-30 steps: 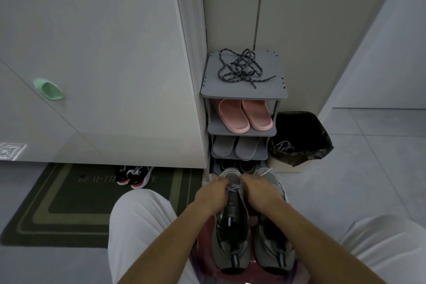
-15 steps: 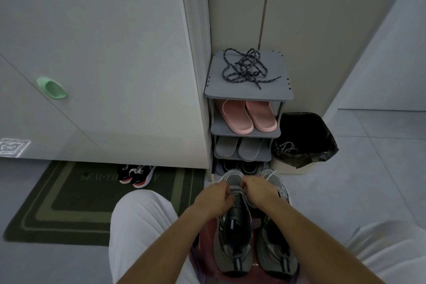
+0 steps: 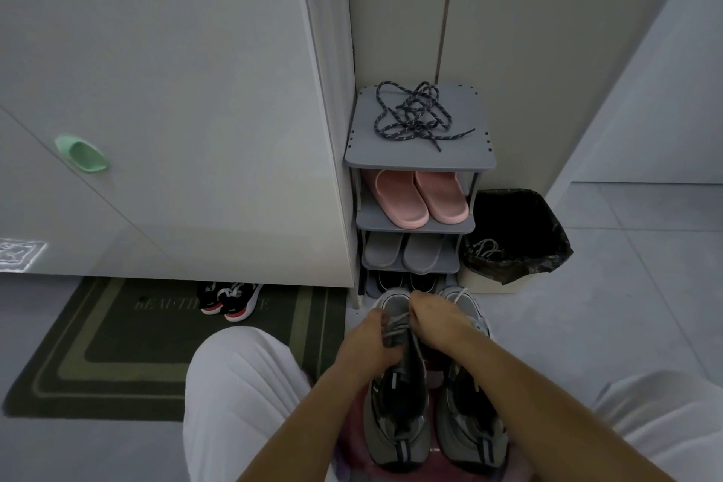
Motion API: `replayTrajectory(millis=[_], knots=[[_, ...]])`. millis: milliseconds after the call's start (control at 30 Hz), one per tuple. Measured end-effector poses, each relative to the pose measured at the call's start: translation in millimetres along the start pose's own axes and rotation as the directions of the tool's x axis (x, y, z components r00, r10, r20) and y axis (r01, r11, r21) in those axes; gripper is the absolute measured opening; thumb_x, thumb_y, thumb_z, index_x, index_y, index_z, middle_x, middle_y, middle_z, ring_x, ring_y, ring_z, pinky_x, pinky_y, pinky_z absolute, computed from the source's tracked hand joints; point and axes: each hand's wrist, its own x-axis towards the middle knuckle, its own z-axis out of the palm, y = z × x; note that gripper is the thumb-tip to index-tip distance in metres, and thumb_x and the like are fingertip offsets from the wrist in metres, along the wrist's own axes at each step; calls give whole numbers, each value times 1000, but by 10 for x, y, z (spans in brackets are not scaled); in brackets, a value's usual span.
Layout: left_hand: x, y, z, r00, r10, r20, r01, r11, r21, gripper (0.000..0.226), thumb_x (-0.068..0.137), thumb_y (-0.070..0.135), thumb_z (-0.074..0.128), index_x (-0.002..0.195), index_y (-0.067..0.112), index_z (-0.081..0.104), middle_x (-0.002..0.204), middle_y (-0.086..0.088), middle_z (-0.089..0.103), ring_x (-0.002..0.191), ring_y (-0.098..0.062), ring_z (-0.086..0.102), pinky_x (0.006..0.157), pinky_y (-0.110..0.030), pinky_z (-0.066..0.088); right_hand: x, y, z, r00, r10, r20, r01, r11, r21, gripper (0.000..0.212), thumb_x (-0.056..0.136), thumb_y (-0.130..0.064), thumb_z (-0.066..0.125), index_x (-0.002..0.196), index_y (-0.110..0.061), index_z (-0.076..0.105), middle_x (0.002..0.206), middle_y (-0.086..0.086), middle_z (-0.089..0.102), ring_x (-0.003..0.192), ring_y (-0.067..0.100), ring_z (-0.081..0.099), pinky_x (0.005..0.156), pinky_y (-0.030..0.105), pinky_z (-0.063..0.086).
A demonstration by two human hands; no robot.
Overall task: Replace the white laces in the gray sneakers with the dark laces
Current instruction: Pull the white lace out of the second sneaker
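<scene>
Two gray sneakers stand side by side on the floor between my knees, the left sneaker (image 3: 397, 423) and the right sneaker (image 3: 471, 419). Both hands work at the front of the left sneaker. My left hand (image 3: 367, 340) pinches its white lace (image 3: 395, 327), and my right hand (image 3: 434, 319) grips the lace near the toe end. A tangle of dark laces (image 3: 414, 115) lies on top of the gray shoe rack (image 3: 360, 156), farther away.
The rack holds pink slippers (image 3: 422, 198) and gray slippers (image 3: 405, 252). A bin with a black bag (image 3: 516, 239) stands to its right with a lace inside. A green doormat (image 3: 117, 344) with black-red shoes (image 3: 231, 297) lies left, under a white cabinet (image 3: 176, 110).
Both hands have shifted slightly toward the toe of the left sneaker while still working its white lace. The view tilted a little.
</scene>
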Motion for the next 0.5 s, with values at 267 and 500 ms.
replayTrajectory(millis=[267, 500], knots=[[-39, -23, 17, 1000, 1, -4, -2, 996, -86, 53, 80, 22, 65, 127, 13, 42, 121, -5, 61, 108, -20, 59, 95, -31, 48, 178, -74, -279, 996, -42, -79, 34, 995, -92, 20, 91, -14, 43, 105, -5, 54, 107, 15, 63, 97, 33, 60, 75, 37, 46], [-30, -4, 42, 1000, -28, -3, 27, 996, -84, 53, 81, 23, 65, 129, 15, 42, 121, -3, 60, 109, -19, 58, 94, -30, 48, 82, -29, -129, 991, 123, -47, -111, 975, 191, 19, 92, -22, 54, 100, -6, 61, 103, 11, 66, 98, 27, 60, 80, 33, 46]])
